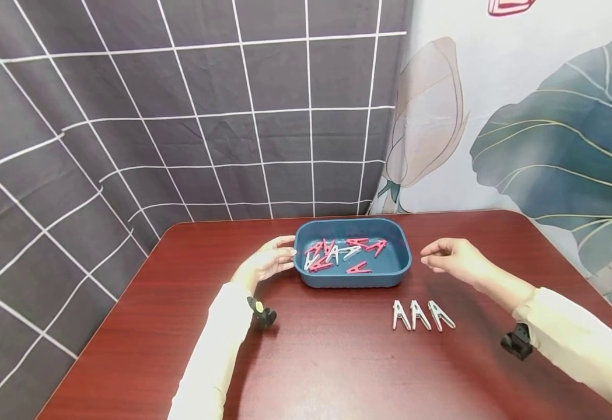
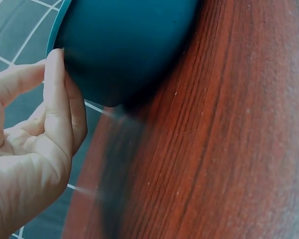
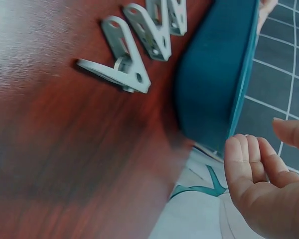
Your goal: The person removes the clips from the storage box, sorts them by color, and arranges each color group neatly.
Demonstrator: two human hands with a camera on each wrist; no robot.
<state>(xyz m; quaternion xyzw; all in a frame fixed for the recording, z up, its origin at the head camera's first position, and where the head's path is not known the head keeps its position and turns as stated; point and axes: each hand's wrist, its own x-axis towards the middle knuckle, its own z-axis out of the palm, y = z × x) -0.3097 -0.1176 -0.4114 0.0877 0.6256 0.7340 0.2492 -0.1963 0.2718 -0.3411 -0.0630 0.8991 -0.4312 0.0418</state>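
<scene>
A glossy red-brown table (image 1: 295, 367) lies beneath the left hand (image 1: 269, 261) and right hand (image 1: 455, 259). Wrinkled grey gridded fabric (image 1: 279, 76) rises beyond the left, pale flower-printed fabric (image 1: 547, 134) beyond the right. Sheen, source hard to tell, lies nearer than both.

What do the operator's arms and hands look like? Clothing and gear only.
Left hand and right hand: no gloves. Long, plain off-white sleeves: left sleeve, right sleeve. Small black wrist units, left unit and right unit; yellow-green spot beside the left one. No cables visible.
</scene>
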